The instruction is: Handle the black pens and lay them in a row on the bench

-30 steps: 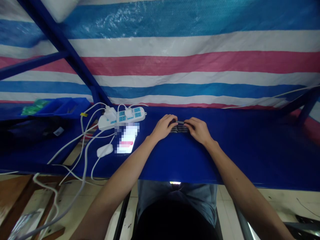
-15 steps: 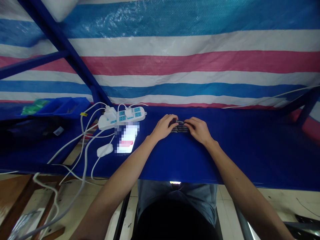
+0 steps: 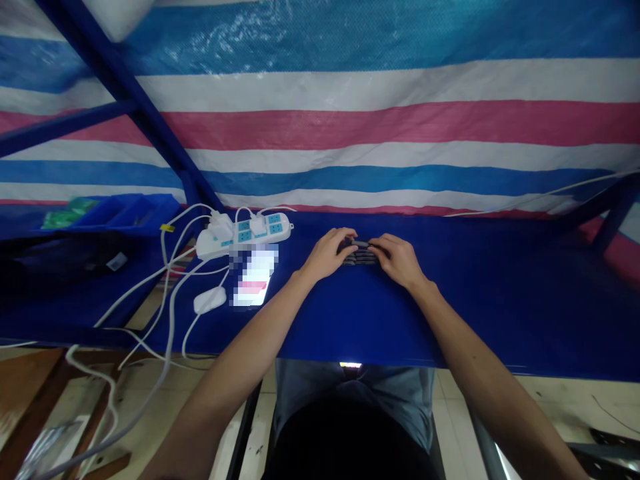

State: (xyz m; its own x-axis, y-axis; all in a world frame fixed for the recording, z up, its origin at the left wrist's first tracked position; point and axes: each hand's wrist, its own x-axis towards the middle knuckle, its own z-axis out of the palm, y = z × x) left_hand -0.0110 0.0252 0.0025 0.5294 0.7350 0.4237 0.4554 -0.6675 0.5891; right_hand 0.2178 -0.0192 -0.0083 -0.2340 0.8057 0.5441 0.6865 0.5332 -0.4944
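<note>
Left hand: our left hand [image 3: 329, 255] has its thumb and forefinger closed on the left end of a compact group of dark, thin, narrow pieces [image 3: 364, 257].
Right hand: our right hand [image 3: 398, 259] pinches at the right end of the same group, fingertips bent in; the two hands are apart, with the dark pieces between them.
Dark pieces: they lie on the glossy blue tabletop [image 3: 360, 307], one beside another in close rows, with a greyer piece along the far side. Our fingers hide both ends, so we cannot count them or tell their material.
Progress: we judge the pieces to be largely gathered and roughly lined up, with both hands at their ends. The rows look slightly uneven at the left, so some squaring may be left; we cannot tell whether any piece is unfinished.
Power strip: to our left is a long white power strip with blue sockets [image 3: 277, 229], with white plugs [image 3: 222, 229] in it and white cables [image 3: 173, 320] looping off the table.
Phone: a lit phone [image 3: 255, 277] lies just below the strip, near a rounded white plastic device [image 3: 210, 301].
Far left: a blue plastic bin [image 3: 143, 215] sits by crumpled green plastic [image 3: 73, 215] and a black fabric item [image 3: 65, 263].
Labels and writing: we see a small white label [image 3: 117, 261] on the black fabric and a yellow tag [image 3: 167, 229] on a cable, both too blurred to read. The phone screen is pixelated, and we can make out no brand anywhere.
</note>
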